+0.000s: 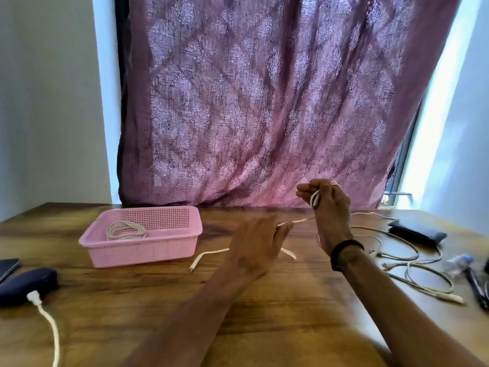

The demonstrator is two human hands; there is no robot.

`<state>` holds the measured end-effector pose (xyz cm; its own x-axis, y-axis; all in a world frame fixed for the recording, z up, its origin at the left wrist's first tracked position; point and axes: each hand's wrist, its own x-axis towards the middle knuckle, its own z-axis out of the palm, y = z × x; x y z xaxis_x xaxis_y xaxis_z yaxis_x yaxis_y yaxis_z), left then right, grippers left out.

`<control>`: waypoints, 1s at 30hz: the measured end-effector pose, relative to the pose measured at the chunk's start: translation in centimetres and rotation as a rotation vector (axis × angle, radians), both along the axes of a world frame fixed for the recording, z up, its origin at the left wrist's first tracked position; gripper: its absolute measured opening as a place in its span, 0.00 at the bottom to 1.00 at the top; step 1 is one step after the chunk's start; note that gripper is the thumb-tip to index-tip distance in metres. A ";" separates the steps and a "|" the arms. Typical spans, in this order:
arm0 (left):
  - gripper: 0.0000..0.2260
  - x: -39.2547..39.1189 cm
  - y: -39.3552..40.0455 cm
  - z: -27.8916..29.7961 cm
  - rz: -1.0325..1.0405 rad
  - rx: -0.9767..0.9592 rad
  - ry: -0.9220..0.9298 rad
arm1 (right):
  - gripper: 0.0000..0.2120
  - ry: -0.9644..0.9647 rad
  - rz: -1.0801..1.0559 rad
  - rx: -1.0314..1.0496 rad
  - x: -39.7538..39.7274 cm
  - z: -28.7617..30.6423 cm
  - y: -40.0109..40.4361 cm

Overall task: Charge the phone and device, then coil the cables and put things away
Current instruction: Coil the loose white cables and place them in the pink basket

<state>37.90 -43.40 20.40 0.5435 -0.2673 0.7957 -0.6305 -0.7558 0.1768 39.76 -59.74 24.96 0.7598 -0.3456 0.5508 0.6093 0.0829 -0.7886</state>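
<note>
My right hand [328,205] is raised above the table with loops of a white cable [296,221] wound over its fingers. My left hand [258,242] pinches the same cable lower down; its free end [206,256] lies on the wood with the plug near the basket. A pink basket [169,250] at centre left holds one coiled white cable [125,230]. At the left edge lie a dark phone [8,267] and a dark oval device [26,286] with a white plug [34,298] in it.
More loose white cables [412,263] sprawl at the right, beside a dark pouch [416,231], a small clear bottle [457,263] and a dark object [476,287]. A pink patterned curtain [264,102] hangs behind the wooden table [264,313].
</note>
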 end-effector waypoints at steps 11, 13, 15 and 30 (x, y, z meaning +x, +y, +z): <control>0.17 2.2 2.5 1.7 0.022 -0.258 -0.100 | 0.24 0.152 0.036 -0.876 -3.3 -1.1 4.0; 0.20 2.1 2.5 1.7 -0.031 -0.302 -0.088 | 0.23 0.263 0.276 -0.677 -3.8 -0.5 4.2; 0.22 1.9 2.5 2.1 -0.054 -0.376 -0.074 | 0.20 0.377 0.589 -0.398 -3.9 0.2 4.0; 0.21 0.0 -0.7 -0.5 -0.122 0.253 0.102 | 0.15 -0.006 0.557 0.427 -1.1 1.3 -0.5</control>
